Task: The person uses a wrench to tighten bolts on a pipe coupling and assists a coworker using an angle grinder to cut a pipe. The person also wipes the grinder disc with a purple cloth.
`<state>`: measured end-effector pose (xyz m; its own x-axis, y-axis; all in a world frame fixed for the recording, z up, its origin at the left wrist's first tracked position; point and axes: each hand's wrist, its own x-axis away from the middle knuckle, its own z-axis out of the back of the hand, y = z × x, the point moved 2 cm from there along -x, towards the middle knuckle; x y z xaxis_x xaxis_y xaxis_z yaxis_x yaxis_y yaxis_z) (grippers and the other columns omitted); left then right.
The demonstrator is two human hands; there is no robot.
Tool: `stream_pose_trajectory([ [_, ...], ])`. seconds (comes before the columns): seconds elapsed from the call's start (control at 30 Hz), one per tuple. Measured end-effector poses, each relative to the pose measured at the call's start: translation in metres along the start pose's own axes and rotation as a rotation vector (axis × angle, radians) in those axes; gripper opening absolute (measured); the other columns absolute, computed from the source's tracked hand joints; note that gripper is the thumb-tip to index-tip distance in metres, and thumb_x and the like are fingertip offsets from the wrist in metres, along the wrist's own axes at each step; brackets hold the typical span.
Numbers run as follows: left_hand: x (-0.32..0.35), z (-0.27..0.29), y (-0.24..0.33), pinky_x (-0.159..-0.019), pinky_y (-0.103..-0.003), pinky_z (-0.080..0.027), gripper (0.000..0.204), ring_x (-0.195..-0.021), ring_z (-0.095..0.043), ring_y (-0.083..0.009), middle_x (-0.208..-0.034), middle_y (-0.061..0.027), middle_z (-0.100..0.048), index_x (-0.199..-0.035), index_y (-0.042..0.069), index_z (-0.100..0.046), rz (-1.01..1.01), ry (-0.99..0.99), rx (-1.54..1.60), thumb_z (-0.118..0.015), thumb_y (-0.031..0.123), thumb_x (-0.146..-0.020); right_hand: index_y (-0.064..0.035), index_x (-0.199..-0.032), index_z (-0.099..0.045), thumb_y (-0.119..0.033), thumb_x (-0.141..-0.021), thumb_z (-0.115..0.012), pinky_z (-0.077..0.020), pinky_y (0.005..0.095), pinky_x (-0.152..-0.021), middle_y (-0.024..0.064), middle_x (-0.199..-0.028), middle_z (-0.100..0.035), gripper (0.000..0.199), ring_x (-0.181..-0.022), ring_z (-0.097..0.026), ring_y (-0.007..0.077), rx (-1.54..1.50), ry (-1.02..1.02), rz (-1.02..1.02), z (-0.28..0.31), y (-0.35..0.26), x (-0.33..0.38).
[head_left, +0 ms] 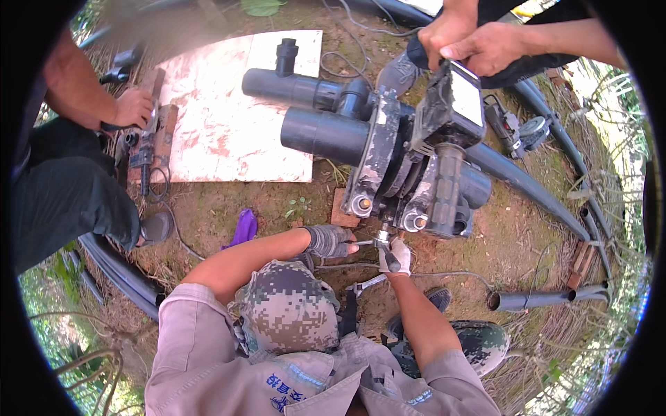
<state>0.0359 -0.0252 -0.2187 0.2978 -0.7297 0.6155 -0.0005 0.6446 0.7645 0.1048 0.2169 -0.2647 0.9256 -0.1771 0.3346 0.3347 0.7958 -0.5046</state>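
Observation:
Neither of my own hands shows in the head view. Below me a co-worker in a camouflage cap (288, 308) crouches at a pipe clamping machine (409, 166) that holds thick black pipes (322, 133). That person's grey-gloved hand (329, 240) and white-gloved hand (395, 255) are on a metal wrench at the machine's lower bolt. From the top edge, another person's two bare hands (472, 43) grip the grey box (454, 104) on top of the machine.
A third person sits at the left, one hand (133, 107) on a power tool (149, 145) beside a pale plywood board (229, 118). A purple cloth (244, 227) lies on the dirt. Black pipes (534, 299) and an angle grinder (517, 128) lie at the right, more pipes (118, 270) at the lower left.

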Motion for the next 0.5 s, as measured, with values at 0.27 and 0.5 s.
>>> stream_pose_trajectory([
  [0.27,-0.028,0.022,0.029,-0.099,-0.045,-0.048,0.062,-0.115,-0.063,-0.0389,-0.119,-0.0219,-0.067,-0.127,0.002,-0.059,0.05,-0.178,-0.583,-0.062,0.054,-0.092,-0.0058,-0.096,-0.071,-0.037,-0.087,-0.066,-0.0528,0.05,-0.087,0.0234,-0.102,-0.071,0.033,-0.1,-0.068,0.0397,0.199,-0.278,-0.104,0.028,-0.033,-0.01],
  [0.5,-0.092,-0.017,0.001,-0.09,-0.045,-0.052,0.062,-0.104,-0.068,-0.0349,-0.105,-0.0216,-0.072,-0.121,0.004,-0.065,0.17,-0.06,-0.393,-0.064,0.056,-0.088,-0.0071,-0.085,-0.067,-0.033,-0.083,-0.069,-0.0537,0.0502,-0.076,0.0188,-0.087,-0.069,0.026,-0.084,-0.068,0.0397,0.069,0.055,0.033,-0.005,0.0,-0.005],
])
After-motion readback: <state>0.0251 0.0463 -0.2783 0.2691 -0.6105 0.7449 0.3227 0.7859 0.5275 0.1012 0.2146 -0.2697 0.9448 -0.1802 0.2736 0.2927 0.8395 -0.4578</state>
